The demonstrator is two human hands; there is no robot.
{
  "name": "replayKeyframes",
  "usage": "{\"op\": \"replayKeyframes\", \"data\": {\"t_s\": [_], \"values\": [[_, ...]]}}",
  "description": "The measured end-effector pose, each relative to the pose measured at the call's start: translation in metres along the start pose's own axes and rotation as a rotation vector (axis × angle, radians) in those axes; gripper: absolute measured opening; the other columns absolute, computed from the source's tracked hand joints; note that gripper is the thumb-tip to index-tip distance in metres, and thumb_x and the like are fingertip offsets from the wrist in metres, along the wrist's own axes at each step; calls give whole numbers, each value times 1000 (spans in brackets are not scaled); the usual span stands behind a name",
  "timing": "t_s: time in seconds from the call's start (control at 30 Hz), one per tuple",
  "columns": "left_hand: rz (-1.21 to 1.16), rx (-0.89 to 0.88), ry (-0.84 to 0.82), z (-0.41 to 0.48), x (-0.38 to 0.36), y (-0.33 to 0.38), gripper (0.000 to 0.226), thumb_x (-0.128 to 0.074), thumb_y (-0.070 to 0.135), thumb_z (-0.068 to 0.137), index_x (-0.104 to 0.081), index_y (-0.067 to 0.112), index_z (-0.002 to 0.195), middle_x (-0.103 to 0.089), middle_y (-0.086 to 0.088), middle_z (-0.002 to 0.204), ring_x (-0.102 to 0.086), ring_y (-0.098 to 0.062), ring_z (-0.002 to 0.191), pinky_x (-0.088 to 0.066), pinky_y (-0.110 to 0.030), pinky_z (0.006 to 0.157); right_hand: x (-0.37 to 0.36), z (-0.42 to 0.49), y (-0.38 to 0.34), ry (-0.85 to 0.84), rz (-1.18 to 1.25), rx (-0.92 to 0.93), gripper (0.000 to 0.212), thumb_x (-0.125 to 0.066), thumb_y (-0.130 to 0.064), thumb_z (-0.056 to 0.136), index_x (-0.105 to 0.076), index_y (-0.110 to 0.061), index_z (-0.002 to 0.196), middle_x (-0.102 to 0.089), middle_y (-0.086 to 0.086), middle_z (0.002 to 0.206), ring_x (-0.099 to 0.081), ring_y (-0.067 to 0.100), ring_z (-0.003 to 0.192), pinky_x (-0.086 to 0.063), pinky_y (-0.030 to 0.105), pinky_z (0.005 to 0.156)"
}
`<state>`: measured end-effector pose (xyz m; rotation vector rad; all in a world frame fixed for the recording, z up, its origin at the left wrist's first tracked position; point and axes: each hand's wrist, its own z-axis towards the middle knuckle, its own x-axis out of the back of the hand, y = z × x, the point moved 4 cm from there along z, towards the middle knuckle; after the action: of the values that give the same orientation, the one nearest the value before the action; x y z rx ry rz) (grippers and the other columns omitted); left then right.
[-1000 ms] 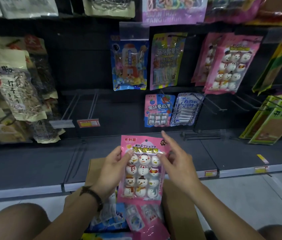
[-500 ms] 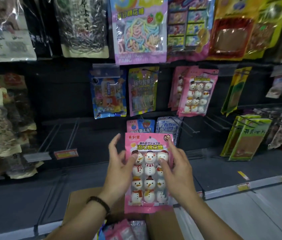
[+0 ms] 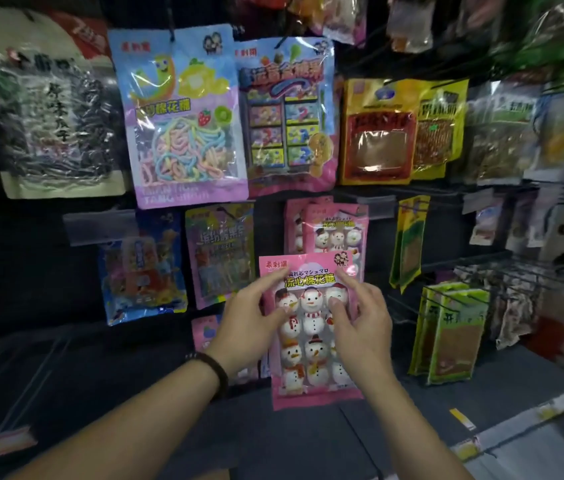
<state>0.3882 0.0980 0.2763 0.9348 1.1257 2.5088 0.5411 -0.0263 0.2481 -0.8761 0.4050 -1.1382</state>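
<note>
A pink bag of snowman marshmallows [image 3: 311, 341] is held upright in front of the shelf wall, between both hands. My left hand [image 3: 249, 320] pinches its left edge near the top, thumb on the front. My right hand [image 3: 360, 323] pinches the right edge, thumb pressed on the front over a snowman. Just above and behind the bag, matching pink snowman bags [image 3: 334, 230] hang on a hook; the held bag's top overlaps their lower part.
Hanging around are a blue candy bag [image 3: 142, 275], a pastel candy bag [image 3: 218, 254], a rope-marshmallow bag [image 3: 183, 119] and green-yellow packs [image 3: 450, 337]. Bare hooks [image 3: 408, 308] stick out to the right. The dark shelf base [image 3: 135, 393] lies below.
Both hands have lifted the snowman bag up and to the right, toward the hanging snowman bags. The view has tilted up, so the cardboard box below has dropped out of sight.
</note>
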Motion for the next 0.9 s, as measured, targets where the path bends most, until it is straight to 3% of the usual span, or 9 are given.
{"op": "replayKeyframes", "data": {"t_s": [0.07,0.17,0.23,0.3,0.4,0.47,0.63,0.77,0.9], "values": [[3,-30,-25,25,-13,7,69,-78,13,95,-52,41,152,-50,26,154,-40,14,138,-38,-7,112,5,22,10,26,11,-1,43,-63,-16,103,-64,-37,141,-52,-7,123,-55,-12,106,-40,2,89],[-42,-38,-23,59,-35,13,67,-82,14,91,-57,37,150,-56,22,151,-46,9,138,-45,-20,115,13,49,30,3,64,3,47,-65,-20,103,-59,-37,147,-47,-10,127,-60,1,84,-52,13,77],[-48,-65,-29,76,-51,15,67,-82,10,91,-59,36,149,-57,21,150,-47,6,141,-44,-22,117,19,61,46,-8,23,14,53,-67,-29,102,-52,-40,152,-41,-14,133,-59,2,97,-56,21,82],[-15,-100,-24,90,-65,16,66,-79,7,92,-60,37,147,-57,23,149,-46,4,143,-42,-10,111,22,71,60,-10,-22,-9,56,-67,-33,101,-49,-39,154,-31,-16,145,-51,3,126,-52,26,98],[-11,-125,3,105,-81,20,66,-74,1,95,-60,41,146,-56,28,146,-49,15,134,-45,2,92,27,83,66,6,-31,-25,60,-67,-36,102,-45,-39,157,-24,-13,158,-38,15,146,-48,28,107],[-34,-152,22,114,-88,26,66,-73,3,96,-58,42,147,-57,29,146,-48,22,129,-44,2,91,30,90,66,33,-51,8,65,-66,-39,102,-39,-42,160,-20,-12,164,-27,17,154,-40,42,120],[-50,-175,97,132,-98,31,66,-77,10,94,-56,40,150,-56,35,141,-46,22,129,-40,4,97,33,103,59,24,-104,1,73,-65,-46,101,-28,-43,164,-6,-12,175,-4,12,161,-21,51,129],[-16,-167,125,137,-98,23,67,-78,10,93,-57,41,149,-57,39,135,-43,30,125,-37,5,98,24,106,58,-24,-123,7,69,-65,-43,101,-34,-42,162,-10,-14,174,-4,11,160,-20,56,128],[8,-176,148,138,-98,21,67,-78,9,93,-57,39,149,-59,29,144,-49,29,119,-42,5,91,17,105,59,-55,-120,-3,64,-64,-43,102,-38,-42,161,-6,-17,174,-1,8,160,-22,55,129]]}}
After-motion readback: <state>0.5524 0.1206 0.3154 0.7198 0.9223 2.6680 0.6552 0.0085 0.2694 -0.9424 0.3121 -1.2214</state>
